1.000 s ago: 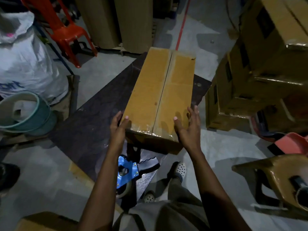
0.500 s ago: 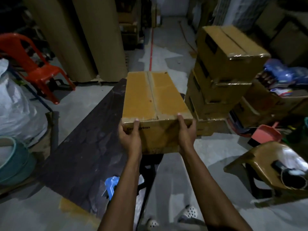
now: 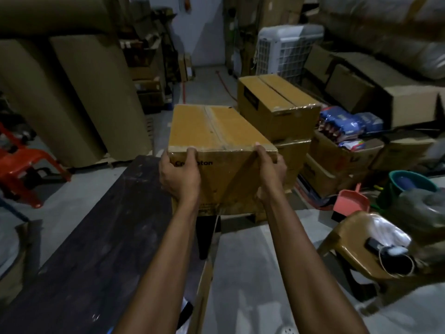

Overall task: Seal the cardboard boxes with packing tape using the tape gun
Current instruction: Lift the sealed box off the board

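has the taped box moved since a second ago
Yes. The cardboard box, then flat on the dark table, is now lifted off it, rightward toward the stacked boxes.

box (image 3: 216, 126) right of table (image 3: 96, 237); stacked boxes (image 3: 277, 104) just behind box; chair (image 3: 349, 239) nearer, right

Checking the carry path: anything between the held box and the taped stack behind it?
Nothing visible. The left hand and right hand grip the box at its near end; the stacked box sits directly beyond its far right corner. The box itself hides the gap between them.
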